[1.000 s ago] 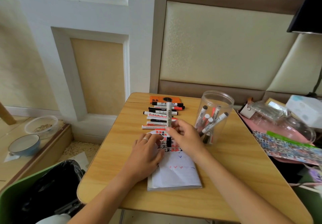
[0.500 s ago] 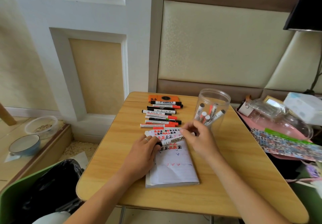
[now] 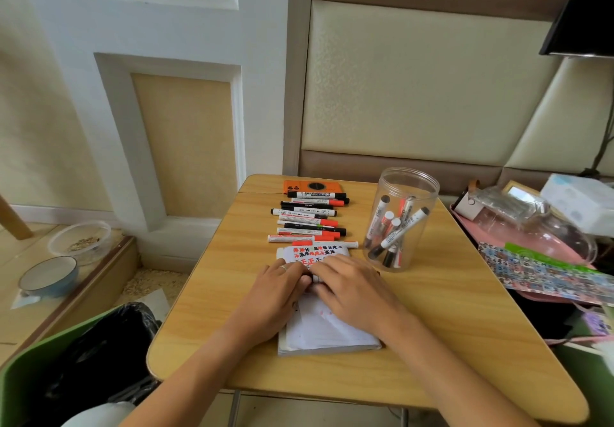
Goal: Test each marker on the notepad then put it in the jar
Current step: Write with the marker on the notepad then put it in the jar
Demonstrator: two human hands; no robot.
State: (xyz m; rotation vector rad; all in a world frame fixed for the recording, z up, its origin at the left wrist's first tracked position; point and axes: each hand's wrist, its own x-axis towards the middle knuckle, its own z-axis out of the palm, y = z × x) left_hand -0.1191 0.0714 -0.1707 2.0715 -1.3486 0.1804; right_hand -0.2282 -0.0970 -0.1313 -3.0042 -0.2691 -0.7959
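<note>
A white notepad [image 3: 327, 333] lies on the wooden table [image 3: 442, 327], its top part covered with red and black test marks. My left hand [image 3: 274, 288] and my right hand [image 3: 354, 288] meet over the pad and both grip one marker [image 3: 315, 279]. Only a short white bit of that marker shows between the fingers. A row of several red and black markers [image 3: 309, 222] lies behind the pad. To the right of the row stands the clear jar [image 3: 403, 177] with several markers inside it.
An orange device [image 3: 294, 185] lies at the table's far edge. A pink tray [image 3: 531, 295] of clutter and a tissue box [image 3: 578, 199] are on the right. On the left are a green bin with a black bag [image 3: 99, 357], a bowl [image 3: 48, 275] and a plastic container [image 3: 79, 240].
The right hand brought the marker from upright down to flat over the pad. Both hands then closed in on it from its two ends until they met.
</note>
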